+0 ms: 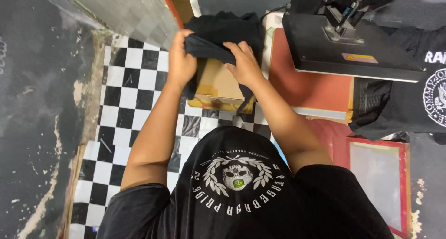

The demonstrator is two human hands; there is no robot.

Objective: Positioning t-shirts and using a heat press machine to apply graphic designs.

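Both my hands grip a folded black garment [209, 48] above a brown cardboard box [220, 83]. My left hand [180, 60] clutches its left end, knuckles up. My right hand [244, 62] pinches its right end, fingers curled over the cloth. More black cloth [227, 28] is piled just beyond the box. Part of the garment hangs down at the box's left and front sides.
A black heat press [344, 39] stands at the upper right over a red pad [306, 86]. A black printed shirt [413, 100] lies at the right edge. A red-framed screen [378, 183] sits lower right. Black-and-white checkered floor [125, 95] lies to the left.
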